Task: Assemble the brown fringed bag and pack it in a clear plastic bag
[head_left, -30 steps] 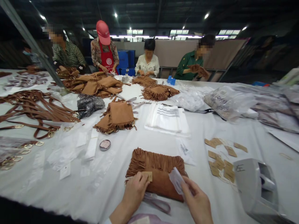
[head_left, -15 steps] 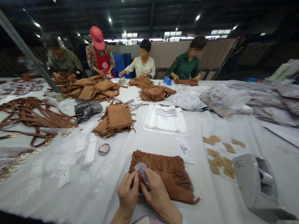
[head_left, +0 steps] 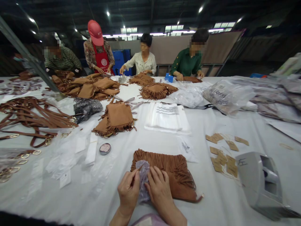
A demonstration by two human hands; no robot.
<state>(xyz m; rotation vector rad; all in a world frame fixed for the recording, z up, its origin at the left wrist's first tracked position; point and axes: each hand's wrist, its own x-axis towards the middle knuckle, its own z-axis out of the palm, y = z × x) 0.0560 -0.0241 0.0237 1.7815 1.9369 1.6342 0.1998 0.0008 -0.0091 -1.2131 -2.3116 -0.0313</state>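
A brown fringed pouch (head_left: 181,188) lies flat before me, its fringe along the far side and a short tab at the near right corner. On its left part rests a crumpled, translucent, purplish plastic wrapper (head_left: 144,185). My left hand (head_left: 129,190) is closed in a pinch at the wrapper's left edge, with a thin brown strip showing at the fingertips. From the right, my right hand (head_left: 160,186) grips the wrapper's edge between thumb and bent fingers, over the pouch. What lies under the palms is hidden.
Cardboard tags (head_left: 221,160) and a grey tape dispenser (head_left: 261,185) are at right. White printed bags (head_left: 166,117) lie ahead, with tan fringed pouches (head_left: 118,116) left of them. Brown straps (head_left: 35,119) and a round tin (head_left: 105,148) lie left. Several co-workers stand across the table.
The plastic wrapper is spread wider and more of it shows between my hands. My right hand has shifted slightly right, its fingers now laid over the wrapper's edge. The left keeps its pinch.
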